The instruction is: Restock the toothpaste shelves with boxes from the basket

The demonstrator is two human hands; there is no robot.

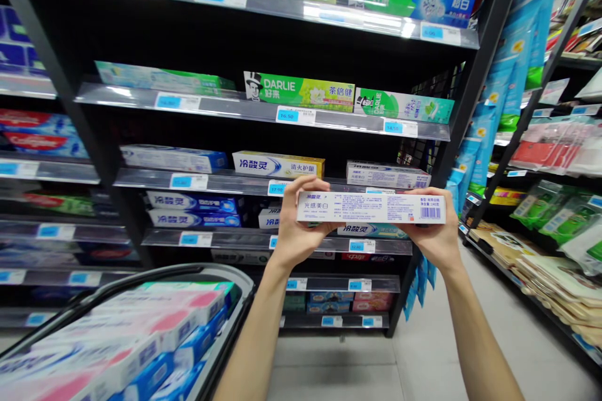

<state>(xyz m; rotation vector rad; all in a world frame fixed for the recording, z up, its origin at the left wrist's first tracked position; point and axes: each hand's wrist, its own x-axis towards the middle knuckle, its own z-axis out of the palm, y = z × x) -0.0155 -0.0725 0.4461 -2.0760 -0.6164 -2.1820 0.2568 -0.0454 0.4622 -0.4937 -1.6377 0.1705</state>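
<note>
A white toothpaste box [371,208] with dark print and a barcode is held level in front of the shelves. My left hand [301,225] grips its left end, thumb below and fingers over the top. At the other end my right hand [435,225] is closed round the barcode corner. Just behind, a similar white toothpaste box [388,174] lies on the shelf, beside a white-and-yellow toothpaste box [278,165]. Below the held box, a teal-and-white toothpaste box [374,230] is partly hidden.
A basket [235,272] full of toothpaste boxes [155,332] stands at lower left. Green Darlie boxes [301,91] line the upper shelves. Blue packets [512,56] hang by the right post. Another shelf rack with cutting boards [545,276] runs along the right, past tiled floor [423,351].
</note>
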